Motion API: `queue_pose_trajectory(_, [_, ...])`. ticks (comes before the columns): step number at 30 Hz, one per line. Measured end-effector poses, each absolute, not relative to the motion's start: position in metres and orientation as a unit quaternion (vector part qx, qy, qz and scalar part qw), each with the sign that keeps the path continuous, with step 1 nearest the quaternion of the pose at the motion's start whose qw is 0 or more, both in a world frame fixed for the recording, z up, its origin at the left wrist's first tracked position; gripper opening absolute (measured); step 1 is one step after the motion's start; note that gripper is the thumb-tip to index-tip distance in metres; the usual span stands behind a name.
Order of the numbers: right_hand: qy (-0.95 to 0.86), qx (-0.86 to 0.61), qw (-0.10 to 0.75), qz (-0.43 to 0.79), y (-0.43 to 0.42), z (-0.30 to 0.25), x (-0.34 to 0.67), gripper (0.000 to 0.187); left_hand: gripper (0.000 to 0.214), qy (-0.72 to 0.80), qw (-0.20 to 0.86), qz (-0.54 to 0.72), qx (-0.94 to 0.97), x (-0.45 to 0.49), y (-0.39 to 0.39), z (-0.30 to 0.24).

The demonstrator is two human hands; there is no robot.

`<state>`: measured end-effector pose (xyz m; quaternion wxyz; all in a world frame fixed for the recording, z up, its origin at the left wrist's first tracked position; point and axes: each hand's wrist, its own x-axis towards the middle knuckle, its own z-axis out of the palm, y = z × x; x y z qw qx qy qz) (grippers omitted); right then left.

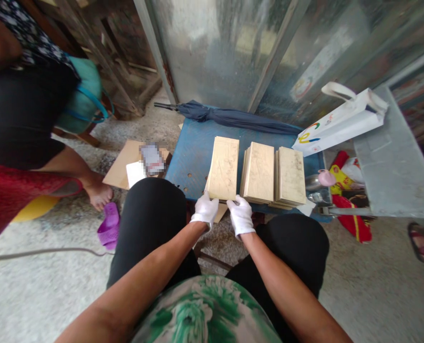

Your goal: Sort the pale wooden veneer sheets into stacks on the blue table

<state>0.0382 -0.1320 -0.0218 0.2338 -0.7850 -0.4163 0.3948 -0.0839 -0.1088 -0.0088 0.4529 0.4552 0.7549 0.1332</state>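
Left hand [205, 210] and right hand [242, 215] pinch leftmost boards [224, 167] by near corners, gap alongside.

The left grip [205, 209] hides the leftmost stack's [225, 166] near-left corner; pixelation masks an object [152, 158] past the worktop's [193, 147] left edge.

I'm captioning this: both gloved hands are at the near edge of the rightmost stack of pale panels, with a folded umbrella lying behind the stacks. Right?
Not quite: in the head view, the left hand and right hand are at the near edge of the leftmost stack. The folded umbrella does lie behind.
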Motion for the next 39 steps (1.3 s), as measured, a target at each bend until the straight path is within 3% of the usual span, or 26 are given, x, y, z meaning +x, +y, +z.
queue_pose_trajectory(4, [-0.378,-0.807,0.228,0.392,-0.144,-0.014,0.04,0.031,0.033,0.737,0.499,0.164,0.426,-0.09,-0.128,0.001])
queue_pose_trajectory(9, [-0.338,-0.813,0.196,0.433,-0.155,-0.027,0.047,0.041,0.026,0.739,0.502,0.127,0.43,-0.106,-0.141,0.007])
queue_pose_trajectory(13, [-0.301,-0.783,0.231,0.493,-0.151,-0.04,0.048,0.05,0.023,0.75,0.477,0.09,0.449,-0.112,-0.133,0.004])
queue_pose_trajectory(19, [-0.308,-0.737,0.271,0.537,-0.138,-0.036,0.044,0.05,0.033,0.762,0.445,0.157,0.444,-0.11,-0.118,-0.015])
queue_pose_trajectory(29, [-0.299,-0.724,0.31,0.539,-0.129,-0.049,0.046,0.049,0.023,0.776,0.46,0.114,0.416,-0.113,-0.115,-0.046])
queue_pose_trajectory(39, [-0.33,-0.723,0.288,0.535,-0.126,-0.056,0.047,0.043,0.022,0.785,0.46,0.052,0.411,-0.121,-0.119,-0.065])
